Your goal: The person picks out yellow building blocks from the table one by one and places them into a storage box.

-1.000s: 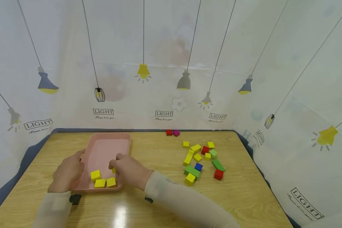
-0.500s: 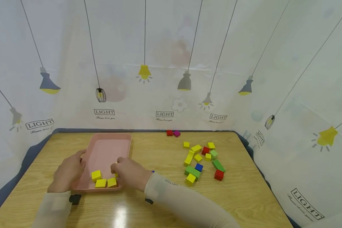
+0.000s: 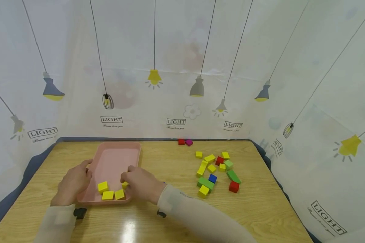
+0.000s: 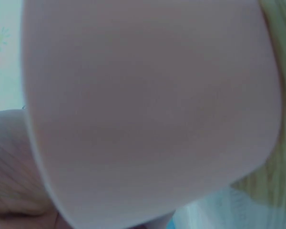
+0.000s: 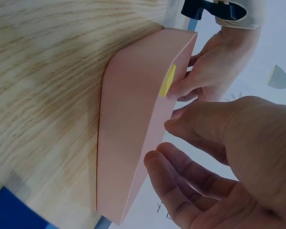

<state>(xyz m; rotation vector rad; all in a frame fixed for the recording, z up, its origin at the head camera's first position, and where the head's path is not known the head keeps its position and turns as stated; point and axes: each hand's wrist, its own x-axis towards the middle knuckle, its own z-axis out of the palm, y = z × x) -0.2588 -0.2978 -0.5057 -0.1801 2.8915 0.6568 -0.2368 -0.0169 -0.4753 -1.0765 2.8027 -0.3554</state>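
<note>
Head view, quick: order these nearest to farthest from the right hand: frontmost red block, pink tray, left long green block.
1. Pink tray: at the right hand, extending left.
2. Left long green block: to the right.
3. Frontmost red block: farther right still.

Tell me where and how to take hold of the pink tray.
Probably best to grip the pink tray by the rims of its two long walls, coming from left and right. The walls stand up from the table, giving edges to pinch. The yellow blocks lie at the near end, so hold nearer there.
</note>
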